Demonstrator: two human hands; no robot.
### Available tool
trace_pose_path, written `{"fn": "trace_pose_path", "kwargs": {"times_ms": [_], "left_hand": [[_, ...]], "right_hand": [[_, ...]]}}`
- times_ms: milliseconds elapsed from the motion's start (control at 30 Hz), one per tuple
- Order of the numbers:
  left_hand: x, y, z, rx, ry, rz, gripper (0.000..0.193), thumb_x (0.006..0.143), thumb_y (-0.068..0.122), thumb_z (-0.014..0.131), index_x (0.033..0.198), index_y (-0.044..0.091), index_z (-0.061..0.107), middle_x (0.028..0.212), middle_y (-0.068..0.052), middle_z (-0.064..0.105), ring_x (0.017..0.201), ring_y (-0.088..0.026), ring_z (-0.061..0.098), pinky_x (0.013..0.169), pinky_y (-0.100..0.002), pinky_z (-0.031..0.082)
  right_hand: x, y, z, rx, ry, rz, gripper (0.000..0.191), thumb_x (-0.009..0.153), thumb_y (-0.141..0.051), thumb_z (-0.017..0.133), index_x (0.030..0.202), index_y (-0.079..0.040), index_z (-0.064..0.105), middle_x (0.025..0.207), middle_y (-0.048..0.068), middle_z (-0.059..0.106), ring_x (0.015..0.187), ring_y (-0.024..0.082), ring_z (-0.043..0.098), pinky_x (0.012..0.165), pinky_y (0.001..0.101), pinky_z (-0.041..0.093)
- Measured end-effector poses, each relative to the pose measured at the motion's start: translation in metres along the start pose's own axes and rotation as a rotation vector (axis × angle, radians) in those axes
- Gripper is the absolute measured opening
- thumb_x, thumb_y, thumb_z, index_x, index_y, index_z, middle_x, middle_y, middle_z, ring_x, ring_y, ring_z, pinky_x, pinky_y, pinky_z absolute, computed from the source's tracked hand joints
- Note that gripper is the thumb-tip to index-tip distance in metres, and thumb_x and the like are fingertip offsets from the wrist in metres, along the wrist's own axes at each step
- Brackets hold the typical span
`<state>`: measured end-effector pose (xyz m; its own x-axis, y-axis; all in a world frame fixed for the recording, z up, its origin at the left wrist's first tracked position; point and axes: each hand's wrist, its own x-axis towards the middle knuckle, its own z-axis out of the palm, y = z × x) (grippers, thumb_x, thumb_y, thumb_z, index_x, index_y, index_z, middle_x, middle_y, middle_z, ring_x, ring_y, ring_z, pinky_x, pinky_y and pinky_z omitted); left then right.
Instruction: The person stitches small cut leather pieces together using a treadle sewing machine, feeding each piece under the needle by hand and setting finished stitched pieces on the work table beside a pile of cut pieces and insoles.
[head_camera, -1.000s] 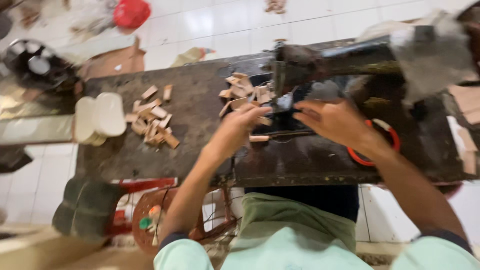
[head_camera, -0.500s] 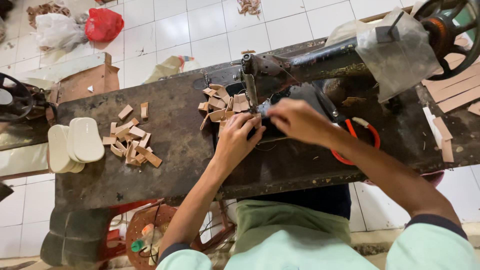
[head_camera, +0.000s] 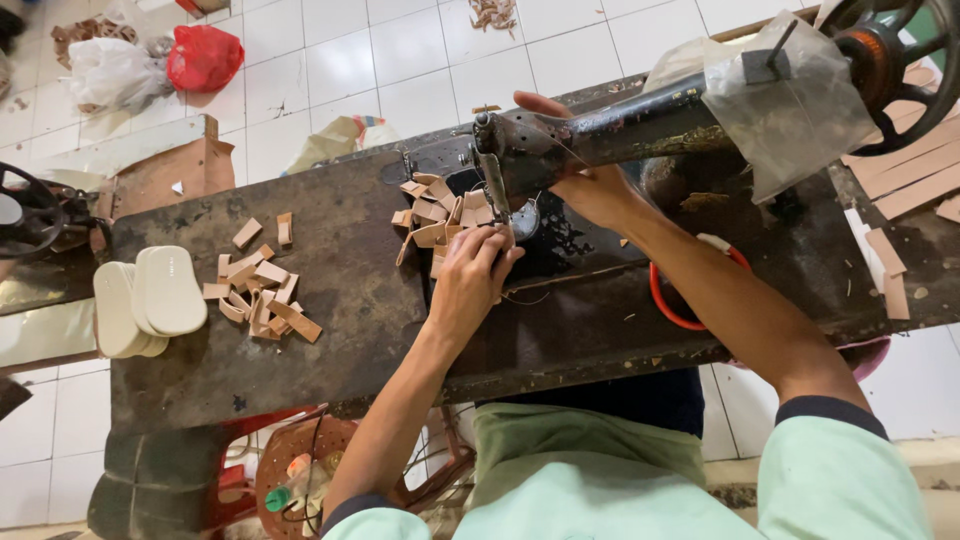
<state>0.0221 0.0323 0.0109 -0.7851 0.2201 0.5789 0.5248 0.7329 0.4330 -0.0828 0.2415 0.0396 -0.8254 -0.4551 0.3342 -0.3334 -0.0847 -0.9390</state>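
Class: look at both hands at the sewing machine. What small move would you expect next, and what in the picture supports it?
Probably the left hand eases its tan piece toward the needle. That hand lies flat on the work just in front of the needle, while the right hand is tucked behind the machine arm. More tan pieces lie heaped beside the needle.

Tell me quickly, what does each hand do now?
Left hand: fingers bent on a tan piece under the needle.
Right hand: behind the sewing machine, grip cannot be told.
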Motion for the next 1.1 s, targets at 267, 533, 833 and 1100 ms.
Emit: {"fn": "trace_pose_path", "kwargs": {"times_ms": [267,533,833,1100], "left_hand": [[0.001,-0.002,-0.004,-0.018,-0.029,-0.014,0.025,0.089,0.016,0.081,0.103,-0.001,0.069,0.116,-0.016,0.068,0.11,-0.035,0.064,0.096,-0.044,0.053],[0.01,-0.011,-0.013,-0.127,-0.084,-0.07,0.023,0.089,0.013,0.079,0.106,0.004,0.068,0.126,-0.017,0.066,0.121,-0.038,0.06,0.102,-0.047,0.049],[0.016,-0.02,-0.014,-0.174,-0.115,-0.158,0.028,0.086,0.009,0.079,0.107,0.002,0.061,0.121,-0.016,0.071,0.121,-0.037,0.062,0.102,-0.044,0.05],[0.015,-0.019,-0.008,-0.153,-0.093,-0.169,0.026,0.087,0.009,0.079,0.106,0.003,0.063,0.123,-0.015,0.07,0.12,-0.035,0.063,0.102,-0.044,0.049]], "right_hand": [[0.002,0.058,-0.012,-0.44,0.058,0.363,0.016,0.097,-0.017,0.077,0.11,-0.008,0.075,0.093,0.001,0.072,0.085,0.01,0.063,0.075,0.0327,0.05],[-0.006,0.066,-0.016,-0.245,0.04,0.339,0.033,0.091,-0.032,0.077,0.117,-0.012,0.074,0.1,0.0,0.077,0.089,0.011,0.065,0.078,0.0323,0.052],[-0.006,0.061,-0.013,-0.348,0.025,0.341,0.027,0.092,-0.035,0.076,0.106,-0.013,0.079,0.084,-0.003,0.072,0.074,0.008,0.057,0.063,0.0291,0.044],[-0.006,0.067,-0.012,-0.294,0.012,0.326,0.027,0.094,-0.037,0.074,0.106,-0.013,0.078,0.084,-0.004,0.072,0.075,0.007,0.059,0.065,0.0281,0.045]]}}
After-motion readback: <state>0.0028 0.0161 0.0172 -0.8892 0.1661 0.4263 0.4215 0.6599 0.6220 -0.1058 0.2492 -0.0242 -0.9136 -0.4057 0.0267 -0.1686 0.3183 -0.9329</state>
